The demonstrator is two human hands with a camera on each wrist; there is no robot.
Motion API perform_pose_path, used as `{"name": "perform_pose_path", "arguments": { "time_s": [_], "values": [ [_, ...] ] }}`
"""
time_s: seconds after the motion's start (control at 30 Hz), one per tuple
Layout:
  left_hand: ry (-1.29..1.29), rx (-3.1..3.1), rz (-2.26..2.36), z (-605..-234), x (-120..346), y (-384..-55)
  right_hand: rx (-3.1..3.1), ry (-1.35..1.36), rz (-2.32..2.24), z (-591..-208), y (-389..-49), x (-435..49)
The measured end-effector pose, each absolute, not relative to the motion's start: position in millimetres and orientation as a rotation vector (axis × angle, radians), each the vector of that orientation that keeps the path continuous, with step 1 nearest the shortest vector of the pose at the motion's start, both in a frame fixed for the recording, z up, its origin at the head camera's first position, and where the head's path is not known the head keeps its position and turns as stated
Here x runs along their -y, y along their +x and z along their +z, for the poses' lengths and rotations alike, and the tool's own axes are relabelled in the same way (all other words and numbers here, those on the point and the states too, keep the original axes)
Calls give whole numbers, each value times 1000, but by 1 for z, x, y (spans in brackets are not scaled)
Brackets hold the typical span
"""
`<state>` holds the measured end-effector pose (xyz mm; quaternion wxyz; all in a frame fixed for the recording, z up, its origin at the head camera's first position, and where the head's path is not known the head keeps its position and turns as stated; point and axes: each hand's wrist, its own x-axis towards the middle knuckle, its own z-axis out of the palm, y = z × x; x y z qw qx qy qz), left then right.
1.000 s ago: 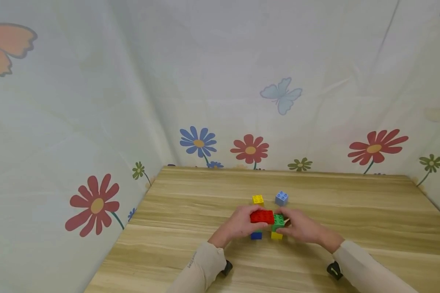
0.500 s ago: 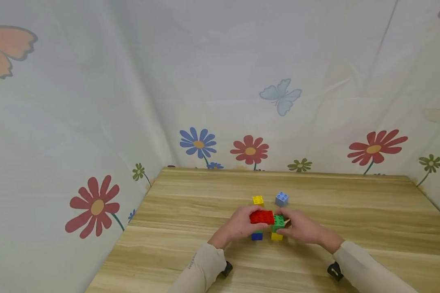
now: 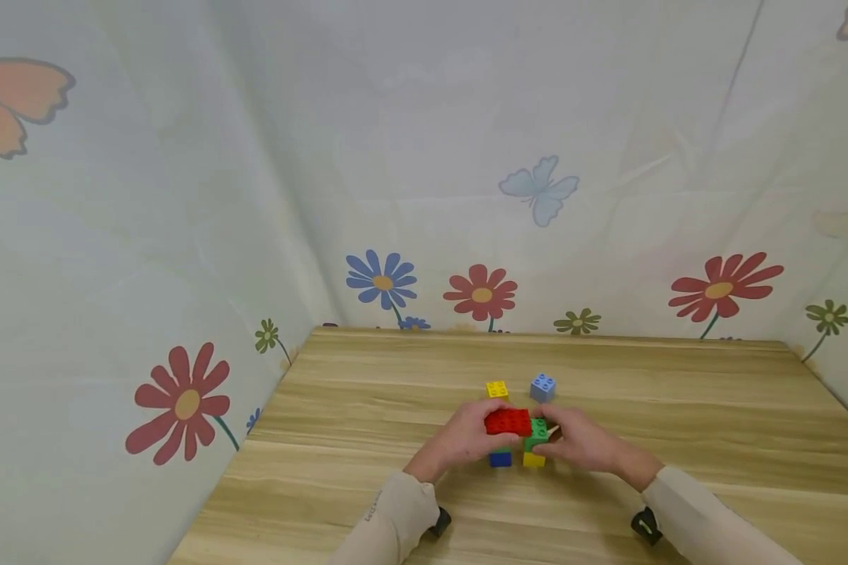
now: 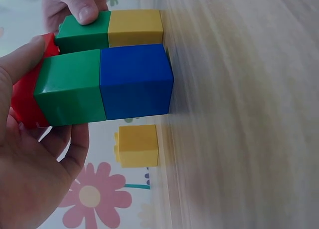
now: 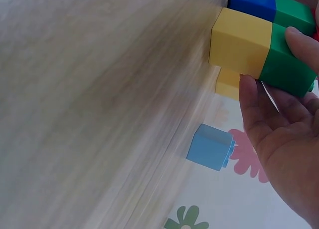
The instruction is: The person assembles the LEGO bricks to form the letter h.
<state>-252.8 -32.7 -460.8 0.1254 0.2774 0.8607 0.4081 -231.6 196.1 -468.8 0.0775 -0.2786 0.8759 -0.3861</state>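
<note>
My left hand (image 3: pixel 466 433) grips a long red toy building brick (image 3: pixel 507 422), thumb on the near side and fingers on the far side. Under that brick, in the left wrist view, a green brick (image 4: pixel 70 87) sits on a dark blue brick (image 4: pixel 137 82), which stands at the tabletop. To the right, my right hand (image 3: pixel 585 441) pinches another green brick (image 3: pixel 537 435) between thumb and fingers. It sits on a yellow brick (image 5: pixel 241 42). The two stacks stand side by side, and the red brick's right end comes right up to the right-hand green brick.
Behind the hands, a single yellow brick (image 3: pixel 497 390) and a light blue brick (image 3: pixel 542 388) stand on the wooden table (image 3: pixel 367 377). A pale curtain (image 3: pixel 424 157) printed with flowers and butterflies hangs along the table's back and sides.
The left hand and its red, green and blue stack have shifted slightly right, toward the other stack. The right hand keeps its hold on the green brick.
</note>
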Motion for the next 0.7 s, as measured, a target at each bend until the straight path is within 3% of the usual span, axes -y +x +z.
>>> {"name": "perform_pose_path", "arguments": {
  "time_s": [0.7],
  "values": [
    [931, -2473, 1202, -463, 21, -255, -2605, -836, -1180, -470, -232, -198]
  ]
}}
